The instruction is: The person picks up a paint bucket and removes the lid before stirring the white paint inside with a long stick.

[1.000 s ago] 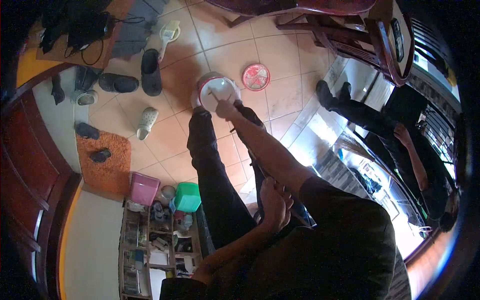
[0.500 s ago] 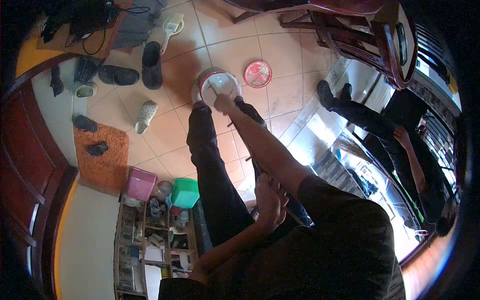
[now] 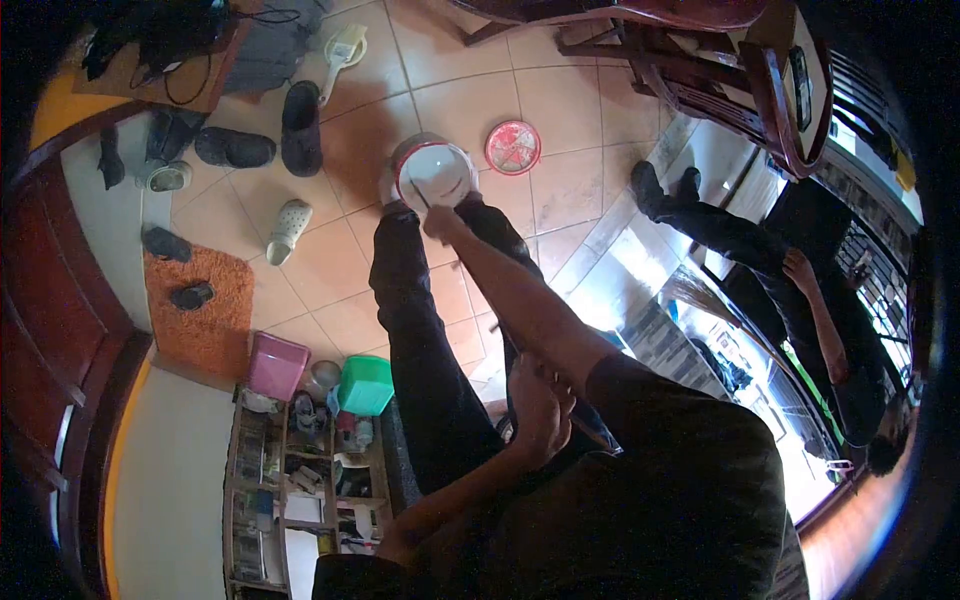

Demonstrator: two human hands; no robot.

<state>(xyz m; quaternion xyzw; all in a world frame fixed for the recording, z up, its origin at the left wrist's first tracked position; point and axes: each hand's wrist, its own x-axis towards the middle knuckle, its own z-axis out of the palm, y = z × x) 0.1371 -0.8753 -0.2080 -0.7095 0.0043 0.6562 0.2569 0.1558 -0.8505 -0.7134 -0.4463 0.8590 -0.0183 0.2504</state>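
A white bucket with a reddish rim [image 3: 401, 160] stands on the floor between my feet, with whitish contents inside. My right hand [image 3: 441, 224] is closed around a thin dark stick [image 3: 420, 196], whose lower end reaches into the bucket. Parts of a thin rod show beside my right forearm, leading back toward my left hand [image 3: 540, 408]. That hand is closed near my lap, apparently around the upper part of the same stick; my forearm hides much of it. A round red-and-white lid [image 3: 513, 147] lies on the floor just right of the bucket.
A white clog [image 3: 289, 231], dark clogs [image 3: 236, 148] and a white-handled brush [image 3: 342, 55] lie at left. Below them are an orange mat [image 3: 200, 310], pink bin [image 3: 276, 366], green bin [image 3: 367, 385] and shelf. Wooden chairs [image 3: 700, 75] and another person [image 3: 800, 280] are at right.
My right hand has shifted slightly back toward me and to the left, and the stick's angle in the bucket has changed. My left hand stays near my lap. The view has moved slightly.
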